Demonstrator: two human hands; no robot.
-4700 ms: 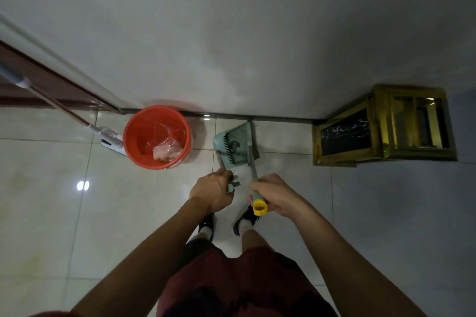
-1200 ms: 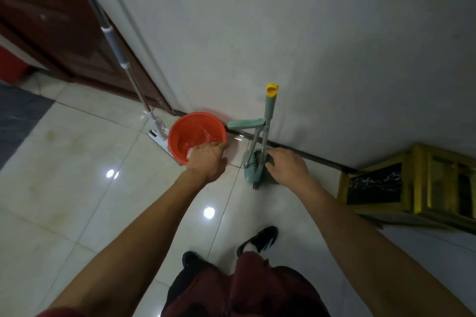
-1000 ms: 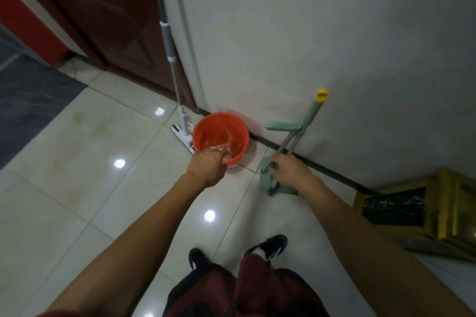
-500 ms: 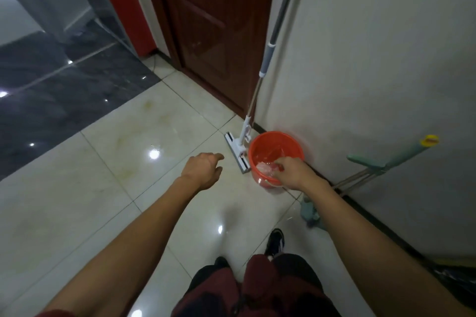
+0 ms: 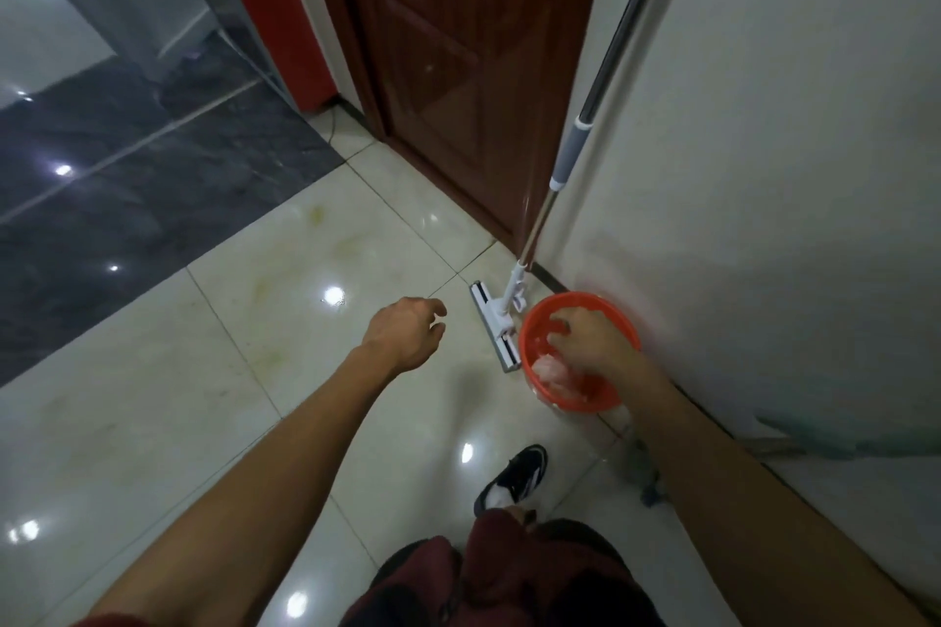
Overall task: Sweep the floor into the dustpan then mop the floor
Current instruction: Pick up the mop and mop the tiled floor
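Right hand (image 5: 585, 339) in the bucket (image 5: 611, 392), grip hidden; left hand (image 5: 405, 334) loose, empty; mop (image 5: 570, 158) leaning between, up-and-down.

Both arms bare from wrist up, no watch, rings or gloves on left hand (image 5: 407, 339) or right hand (image 5: 590, 341). Hint of dark red sleeve (image 5: 109, 620) at bottom-left frame edge. Dark maroon shorts (image 5: 509, 580), fabric creased. One foot visible: black sneaker (image 5: 517, 476) with light side marking, white sock (image 5: 496, 499) above. Other foot hidden.
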